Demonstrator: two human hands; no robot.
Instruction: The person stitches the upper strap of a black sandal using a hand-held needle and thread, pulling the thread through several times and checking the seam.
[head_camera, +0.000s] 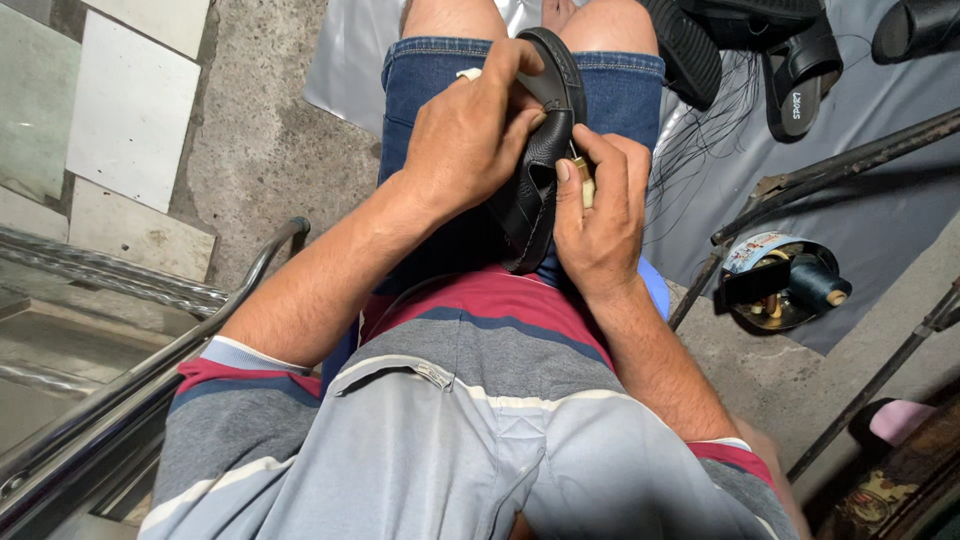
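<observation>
Sandal (540, 150), black, stands on edge in the lap of a seated person, over denim shorts (420, 80), seen from above. The left hand (470, 135) wraps over the sandal's upper side, fingers curled round the sole rim and thumb pressed on the leather strap, a grip that appears to steady the sandal against the thigh. The right hand (598, 215) closes on the strap's near edge from the other side, thumb and forefinger pinched round a small pale tool (584, 185), probably a handle of an awl or needle; its tip is hidden behind the leather. Holding the sandal upright between both hands turns the strap's seam toward the face, which seems to be why it is tilted so. Loose dark thread (700, 130) trails across a grey sheet (870, 210) on the floor to the right. A round tin (775, 305) just beyond the right forearm holds a dark blue thread spool (818, 283), near enough to reach. More black sandals (790, 60) lie at the sheet's far edge. A metal rail (150, 370) runs past the left elbow.
</observation>
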